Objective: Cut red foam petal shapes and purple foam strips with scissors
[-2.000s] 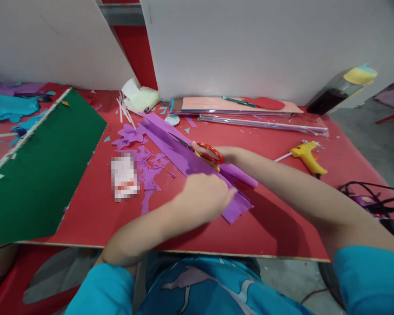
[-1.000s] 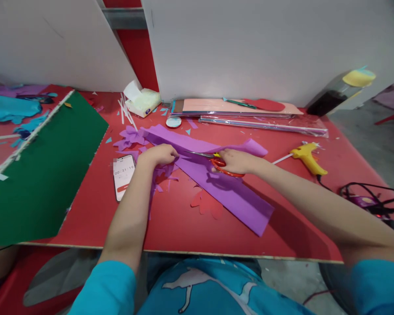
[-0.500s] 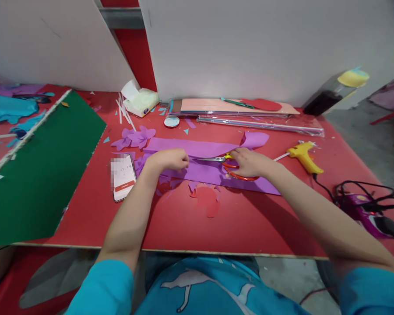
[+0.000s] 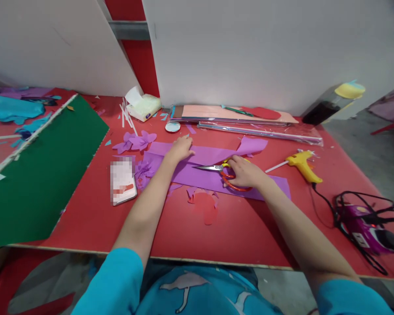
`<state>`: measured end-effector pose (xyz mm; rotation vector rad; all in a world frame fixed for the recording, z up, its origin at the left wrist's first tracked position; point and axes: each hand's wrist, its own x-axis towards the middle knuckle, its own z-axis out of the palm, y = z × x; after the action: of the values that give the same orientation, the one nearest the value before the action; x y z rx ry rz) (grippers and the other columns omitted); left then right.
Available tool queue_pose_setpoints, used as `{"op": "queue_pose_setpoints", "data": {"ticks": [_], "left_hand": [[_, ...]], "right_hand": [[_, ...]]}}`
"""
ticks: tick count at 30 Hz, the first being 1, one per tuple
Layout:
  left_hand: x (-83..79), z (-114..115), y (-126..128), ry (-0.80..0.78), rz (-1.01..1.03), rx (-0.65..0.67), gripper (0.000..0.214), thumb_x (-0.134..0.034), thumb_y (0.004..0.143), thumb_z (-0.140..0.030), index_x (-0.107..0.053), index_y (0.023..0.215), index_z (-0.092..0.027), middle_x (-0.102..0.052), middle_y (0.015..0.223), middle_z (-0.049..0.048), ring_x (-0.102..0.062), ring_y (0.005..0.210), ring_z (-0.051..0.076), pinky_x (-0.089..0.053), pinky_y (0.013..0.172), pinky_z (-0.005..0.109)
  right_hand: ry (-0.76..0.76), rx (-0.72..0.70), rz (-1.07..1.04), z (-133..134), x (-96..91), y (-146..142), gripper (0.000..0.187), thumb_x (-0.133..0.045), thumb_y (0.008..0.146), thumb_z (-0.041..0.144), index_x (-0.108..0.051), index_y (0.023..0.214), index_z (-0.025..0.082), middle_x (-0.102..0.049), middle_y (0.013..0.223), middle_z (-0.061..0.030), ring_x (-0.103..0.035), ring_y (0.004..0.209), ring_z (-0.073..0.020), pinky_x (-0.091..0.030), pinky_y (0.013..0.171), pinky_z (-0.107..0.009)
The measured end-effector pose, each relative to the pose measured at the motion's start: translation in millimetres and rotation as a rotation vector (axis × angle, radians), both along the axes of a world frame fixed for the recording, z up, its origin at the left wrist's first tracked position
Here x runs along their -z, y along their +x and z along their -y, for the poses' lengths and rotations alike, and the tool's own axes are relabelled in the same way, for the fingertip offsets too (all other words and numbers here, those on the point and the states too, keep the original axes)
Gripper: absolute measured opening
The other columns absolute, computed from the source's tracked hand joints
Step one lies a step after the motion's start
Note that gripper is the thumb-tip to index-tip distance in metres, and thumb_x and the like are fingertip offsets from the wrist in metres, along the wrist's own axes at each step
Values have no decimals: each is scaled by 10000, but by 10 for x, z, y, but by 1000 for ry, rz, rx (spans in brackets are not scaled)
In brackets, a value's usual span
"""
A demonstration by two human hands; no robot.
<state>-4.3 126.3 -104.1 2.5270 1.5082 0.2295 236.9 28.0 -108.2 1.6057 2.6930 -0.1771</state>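
Note:
My right hand (image 4: 244, 171) is closed round the red and yellow handles of a pair of scissors (image 4: 213, 168). The blades point left over purple sheets (image 4: 202, 175) of paper or foam. My left hand (image 4: 182, 148) lies at the far edge of the upper purple sheet, with fingers stretched out and thumb apart. One purple piece (image 4: 254, 145) curls up at the far right end. Cut purple petal shapes (image 4: 141, 141) rest to the left, near more purple scraps (image 4: 145, 170). Close to the near edge of the sheets are red cut pieces (image 4: 205, 208).
A phone (image 4: 123, 186) lies left of the sheets, beside a large green board (image 4: 49, 175). Tissues (image 4: 144, 107), a round tin (image 4: 173, 127) and wrapped sheets (image 4: 259, 131) line the back. A yellow glue gun (image 4: 304, 165), its cord and a purple power strip (image 4: 364, 227) sit at right.
My left hand has moved away from me to the far edge of the sheet, its fingers opening out. The right hand with the scissors has shifted slightly toward me.

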Motion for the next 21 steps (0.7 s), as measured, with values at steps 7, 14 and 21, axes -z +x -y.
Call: {"op": "queue_pose_setpoints", "data": {"ticks": [7, 14, 21], "left_hand": [[127, -118, 17, -27, 48, 38, 367, -659, 722, -286, -552, 1044, -145, -609, 1020, 113, -544, 976, 247, -421, 780, 347], [18, -92, 22, 11, 76, 62, 101, -569, 764, -208, -604, 833, -143, -613, 971, 111, -540, 968, 255, -380, 790, 379], [-260, -20, -79, 58, 180, 150, 132, -530, 765, -182, -582, 878, -136, -642, 901, 79, -564, 858, 198, -392, 790, 326]], "right_hand": [[35, -30, -43, -17, 64, 14, 585, -631, 617, 591, -557, 956, 120, -550, 977, -153, -535, 933, -298, -435, 836, -391], [64, -10, -35, 2, 97, 19, 601, -606, 631, 618, -544, 971, 127, -549, 991, -146, -538, 918, -296, -438, 827, -395], [109, 31, -18, 46, 90, 8, 599, -574, 655, 632, -533, 979, 129, -550, 1007, -148, -545, 906, -299, -441, 783, -380]]}}
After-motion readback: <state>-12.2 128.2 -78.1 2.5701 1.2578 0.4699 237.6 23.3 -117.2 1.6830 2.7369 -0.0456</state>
